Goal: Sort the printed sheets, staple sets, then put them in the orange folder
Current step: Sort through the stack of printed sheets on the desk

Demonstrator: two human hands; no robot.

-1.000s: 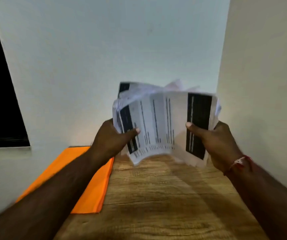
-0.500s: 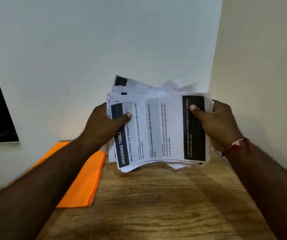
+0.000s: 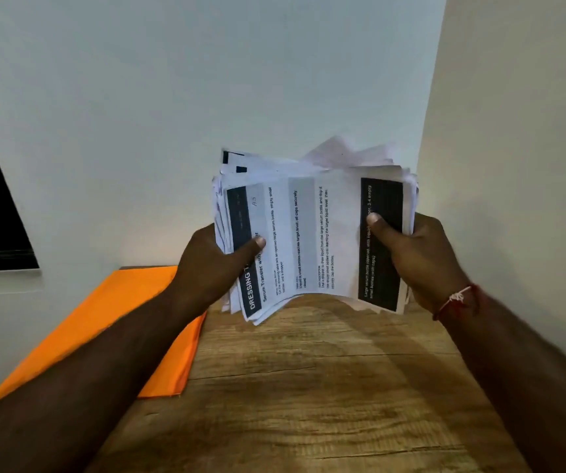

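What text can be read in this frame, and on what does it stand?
"DRESSING T", then the left hand covers it: top sheet, dark header.
"Serum Transfer with": same sheet, beside the header.
"small bottles (with caps)": dark band by the right hand.
Smaller print: mostly too small.
Orange folder: no text.

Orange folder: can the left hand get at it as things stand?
Probably yes: the orange folder lies on the wooden table under the left forearm, nothing visibly between. But the left hand grips the stack of printed sheets, so the right hand would have to hold it alone.
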